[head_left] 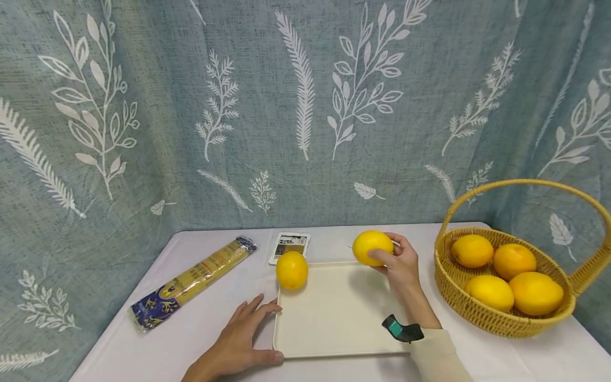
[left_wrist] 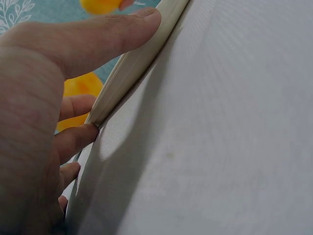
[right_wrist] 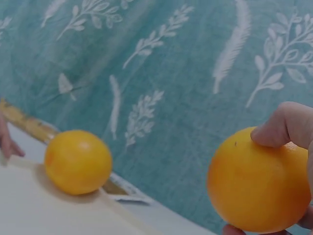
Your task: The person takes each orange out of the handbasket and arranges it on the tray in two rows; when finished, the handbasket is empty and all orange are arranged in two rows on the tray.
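My right hand [head_left: 404, 268] holds an orange [head_left: 368, 248] between thumb and fingers, raised over the far right corner of a cream tray [head_left: 334, 318]. In the right wrist view the thumb lies on top of this orange [right_wrist: 254, 181]. A second orange [head_left: 291, 270] sits at the tray's far left corner. My left hand [head_left: 241, 337] is spread beside the tray's left side, with the thumb at the near left corner. In the left wrist view its thumb and fingertips [left_wrist: 88, 132] touch the tray's rim [left_wrist: 132, 68].
A wicker basket [head_left: 444, 276] with a tall handle stands at the right, holding several yellow-orange fruits [head_left: 535, 293]. A spaghetti pack [head_left: 193, 284] lies slantwise at the left. Behind the tray lies a small white packet [head_left: 289, 246]. A leaf-patterned curtain [head_left: 267, 132] hangs behind the table.
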The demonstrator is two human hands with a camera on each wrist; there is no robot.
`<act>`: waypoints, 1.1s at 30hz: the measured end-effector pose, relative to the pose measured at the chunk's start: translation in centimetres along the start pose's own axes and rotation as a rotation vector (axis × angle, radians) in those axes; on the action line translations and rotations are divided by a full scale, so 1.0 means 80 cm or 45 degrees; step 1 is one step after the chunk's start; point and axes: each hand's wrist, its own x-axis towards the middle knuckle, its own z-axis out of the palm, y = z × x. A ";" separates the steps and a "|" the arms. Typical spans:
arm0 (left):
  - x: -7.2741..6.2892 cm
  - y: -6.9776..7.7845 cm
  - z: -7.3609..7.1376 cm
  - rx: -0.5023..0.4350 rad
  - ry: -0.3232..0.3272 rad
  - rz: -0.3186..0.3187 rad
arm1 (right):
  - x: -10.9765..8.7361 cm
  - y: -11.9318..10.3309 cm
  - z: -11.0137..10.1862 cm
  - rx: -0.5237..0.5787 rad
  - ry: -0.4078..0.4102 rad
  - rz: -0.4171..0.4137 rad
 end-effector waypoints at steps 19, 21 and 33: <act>0.001 -0.001 0.001 0.014 0.007 0.011 | -0.001 0.052 0.037 -0.733 -0.049 -0.185; 0.001 -0.001 0.001 0.013 0.008 0.010 | -0.002 0.053 0.038 -0.758 -0.044 -0.212; 0.000 -0.001 0.001 0.017 0.007 0.009 | -0.005 0.062 0.042 -0.762 -0.053 -0.243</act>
